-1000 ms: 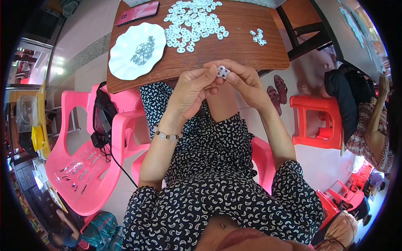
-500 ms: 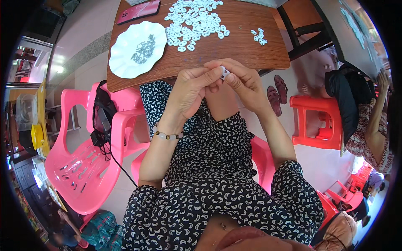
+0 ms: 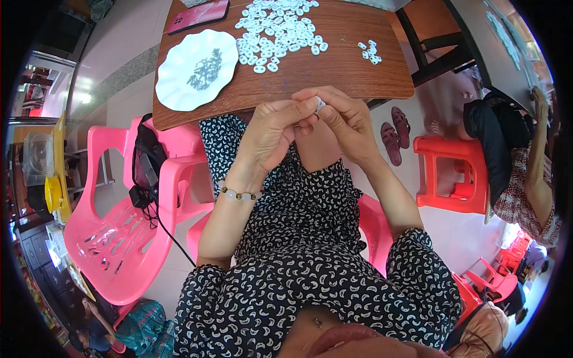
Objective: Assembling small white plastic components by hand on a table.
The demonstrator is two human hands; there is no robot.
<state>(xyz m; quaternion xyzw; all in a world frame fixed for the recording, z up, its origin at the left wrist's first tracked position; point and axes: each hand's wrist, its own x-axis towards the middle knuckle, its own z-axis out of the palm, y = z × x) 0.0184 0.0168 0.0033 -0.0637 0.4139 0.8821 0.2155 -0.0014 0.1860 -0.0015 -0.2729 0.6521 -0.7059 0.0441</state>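
Just past the table's near edge, my left hand (image 3: 273,132) and my right hand (image 3: 349,122) meet, each closed in a pinch on one small white plastic piece (image 3: 320,104). Thumbs and fingertips cover most of it. On the brown wooden table (image 3: 334,74) lies a spread pile of small white oval pieces (image 3: 276,30) with two holes each. A smaller group of like pieces (image 3: 371,53) sits apart at the right. To the left, a white wavy-rimmed plate (image 3: 171,89) holds a heap of tiny grey metal-looking parts (image 3: 206,70).
A pink phone (image 3: 198,16) lies behind the plate. At my left stands a pink plastic chair (image 3: 110,256) with a black bag (image 3: 148,146) and a cable on it. A red stool (image 3: 450,173), sandals (image 3: 390,143) and a seated person (image 3: 528,197) are to the right.
The white piece has turned between my fingertips; its dark holes, visible before, are now mostly hidden. My arms stay nearly in place. The person at right has shifted an arm slightly.
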